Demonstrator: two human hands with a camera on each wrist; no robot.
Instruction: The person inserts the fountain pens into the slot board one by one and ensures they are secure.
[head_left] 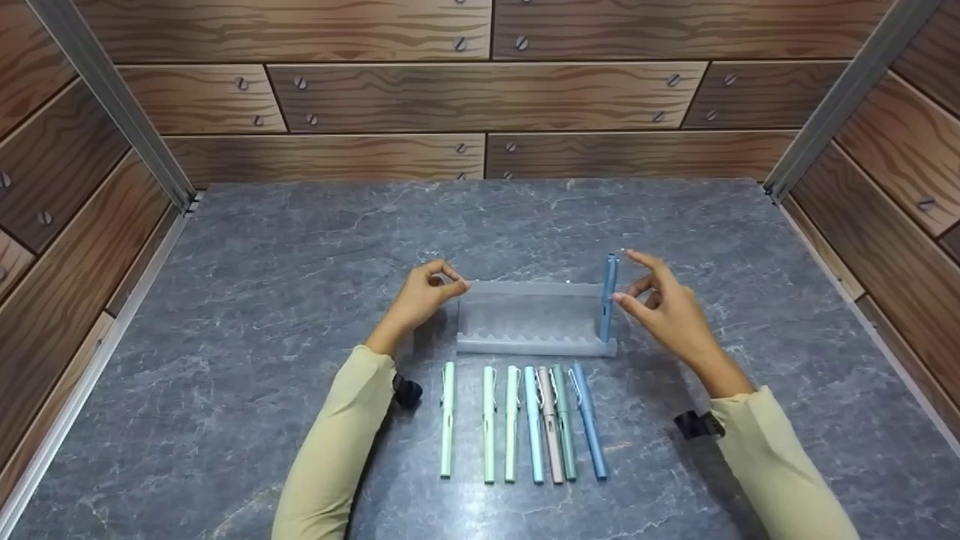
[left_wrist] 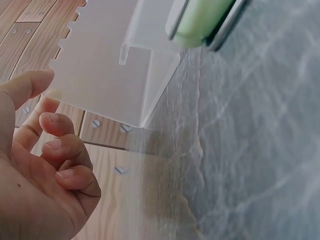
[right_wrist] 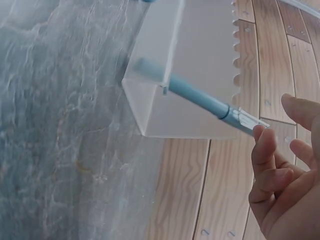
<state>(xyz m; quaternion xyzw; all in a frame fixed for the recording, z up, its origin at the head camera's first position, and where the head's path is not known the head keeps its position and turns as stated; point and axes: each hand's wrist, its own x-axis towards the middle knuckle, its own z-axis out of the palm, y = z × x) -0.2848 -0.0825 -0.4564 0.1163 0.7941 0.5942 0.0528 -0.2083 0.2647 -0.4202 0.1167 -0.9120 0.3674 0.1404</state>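
A blue pen [head_left: 608, 300] stands at the right end of a see-through stand [head_left: 525, 315], its cap and shiny silver clip at the top. The stand looks cloudy, like frosted plastic — little round bites run along its top edge, and a lip bends up at the front. The left hand [head_left: 422, 294] pinches the stand's top left corner between thumb and finger. The right hand [head_left: 667, 311] is partly open beside the pen, fingers loosely bent; I can't tell if a fingertip touches it. Seven more pens lie on the gray table [head_left: 300, 247] in front — three light green pens [head_left: 489, 427], then light blue, grayish brown, dark green and blue. Any writing on them is too small to read.
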